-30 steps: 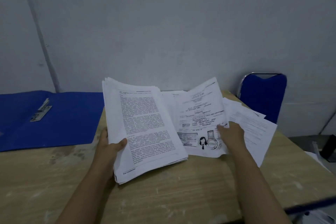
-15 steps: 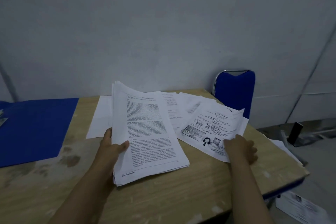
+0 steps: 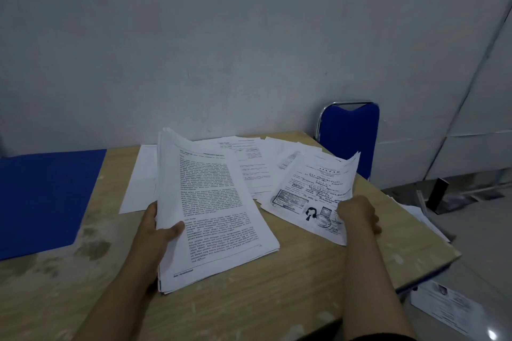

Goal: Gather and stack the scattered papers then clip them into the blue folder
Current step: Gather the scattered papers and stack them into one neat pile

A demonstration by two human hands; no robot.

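Observation:
My left hand (image 3: 158,230) grips the left edge of a thick stack of printed papers (image 3: 210,213), thumb on top, the stack tilted up off the wooden table (image 3: 263,293). My right hand (image 3: 358,216) pinches the near corner of a certificate sheet (image 3: 310,196) with a stamp and a small photo; its far edge curls up. Several loose white sheets (image 3: 249,163) lie spread behind and between the two. The open blue folder (image 3: 47,196) lies flat at the table's left; its clip is out of view.
A blue chair (image 3: 350,135) stands at the table's far right corner against the grey wall. More papers (image 3: 451,310) lie on the floor at the right, below the table edge. A dark object (image 3: 439,196) sits on the floor farther right.
My view has swung right, so the folder's clip left the frame. My right hand brought the certificate sheet down from upright to nearly flat and now holds its near corner.

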